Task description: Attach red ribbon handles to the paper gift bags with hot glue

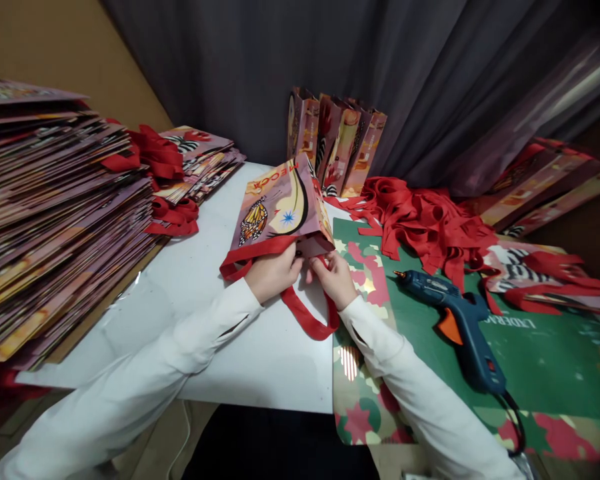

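Note:
A printed paper bag (280, 207) with a butterfly and an eye lies on the white table, its open end toward me. One red ribbon handle (240, 257) runs along its upper panel; a second red ribbon (310, 323) loops down in front of the opening. My left hand (275, 272) is closed at the bag's mouth, its fingertips partly hidden at the edge. With thumb and fingers pinched together, my right hand (334, 277) holds the second ribbon near the mouth's right side.
Tall stacks of flat bags (55, 227) fill the left. Standing bags (335, 143) are behind. Right of my hands lie a red ribbon heap (420, 220), a blue glue gun (455, 320) on a green mat (545, 373), and a bag with red handles (535, 267).

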Available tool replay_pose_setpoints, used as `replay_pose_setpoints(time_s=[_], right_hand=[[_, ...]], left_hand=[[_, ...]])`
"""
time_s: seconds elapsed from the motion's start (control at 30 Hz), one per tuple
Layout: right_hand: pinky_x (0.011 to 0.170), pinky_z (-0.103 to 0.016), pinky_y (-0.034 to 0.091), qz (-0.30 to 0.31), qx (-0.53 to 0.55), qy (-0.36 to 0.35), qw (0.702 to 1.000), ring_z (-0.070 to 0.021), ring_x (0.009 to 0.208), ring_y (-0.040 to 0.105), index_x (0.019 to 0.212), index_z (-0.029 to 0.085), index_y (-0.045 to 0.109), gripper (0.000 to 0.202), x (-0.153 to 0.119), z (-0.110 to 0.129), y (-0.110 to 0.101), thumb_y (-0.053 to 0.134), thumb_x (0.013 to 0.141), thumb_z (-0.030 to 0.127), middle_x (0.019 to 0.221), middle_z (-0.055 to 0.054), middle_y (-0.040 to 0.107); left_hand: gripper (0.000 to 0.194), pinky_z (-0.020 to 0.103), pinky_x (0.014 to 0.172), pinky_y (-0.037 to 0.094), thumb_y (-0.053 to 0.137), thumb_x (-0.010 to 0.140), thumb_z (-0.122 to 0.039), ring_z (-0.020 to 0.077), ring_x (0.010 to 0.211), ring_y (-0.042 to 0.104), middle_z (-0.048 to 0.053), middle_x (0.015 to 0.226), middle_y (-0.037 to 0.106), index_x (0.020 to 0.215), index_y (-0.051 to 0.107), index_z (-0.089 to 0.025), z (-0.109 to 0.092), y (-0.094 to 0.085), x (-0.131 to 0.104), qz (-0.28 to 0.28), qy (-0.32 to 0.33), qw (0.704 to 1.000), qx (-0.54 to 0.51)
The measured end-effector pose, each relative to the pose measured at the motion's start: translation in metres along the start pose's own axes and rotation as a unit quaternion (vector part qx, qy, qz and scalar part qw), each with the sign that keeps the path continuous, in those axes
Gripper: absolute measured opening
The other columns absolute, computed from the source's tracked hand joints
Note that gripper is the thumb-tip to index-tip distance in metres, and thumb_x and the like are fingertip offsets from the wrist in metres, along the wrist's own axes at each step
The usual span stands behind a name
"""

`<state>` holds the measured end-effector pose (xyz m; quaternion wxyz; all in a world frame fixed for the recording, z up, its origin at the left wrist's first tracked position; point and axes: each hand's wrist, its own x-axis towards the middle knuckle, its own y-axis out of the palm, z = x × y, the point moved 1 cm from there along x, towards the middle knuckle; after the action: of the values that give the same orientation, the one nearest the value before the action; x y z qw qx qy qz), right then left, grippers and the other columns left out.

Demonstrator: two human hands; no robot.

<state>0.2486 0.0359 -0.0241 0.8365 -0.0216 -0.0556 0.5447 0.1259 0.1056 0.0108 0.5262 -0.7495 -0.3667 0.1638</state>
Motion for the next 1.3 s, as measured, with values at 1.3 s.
replay_pose_setpoints(time_s=[1.3], right_hand=[[0.045, -0.024, 0.043, 0.052, 0.092, -0.034, 0.994, -0.0118, 0.043, 0.054, 0.097, 0.022, 0.048, 0.034, 0.004, -0.009, -0.007, 0.061, 0.081, 0.048, 0.054, 0.007, 0.062]], left_hand=[[0.037, 0.029, 0.09, 0.051, 0.044, 0.092, -0.026, 0.0229, 0.107, 0.065, 0.009, 0.11, 0.069, 0.127, 0.053, -0.016, -0.007, 0.0, -0.003, -0.047, 0.008, 0.999, -0.022]])
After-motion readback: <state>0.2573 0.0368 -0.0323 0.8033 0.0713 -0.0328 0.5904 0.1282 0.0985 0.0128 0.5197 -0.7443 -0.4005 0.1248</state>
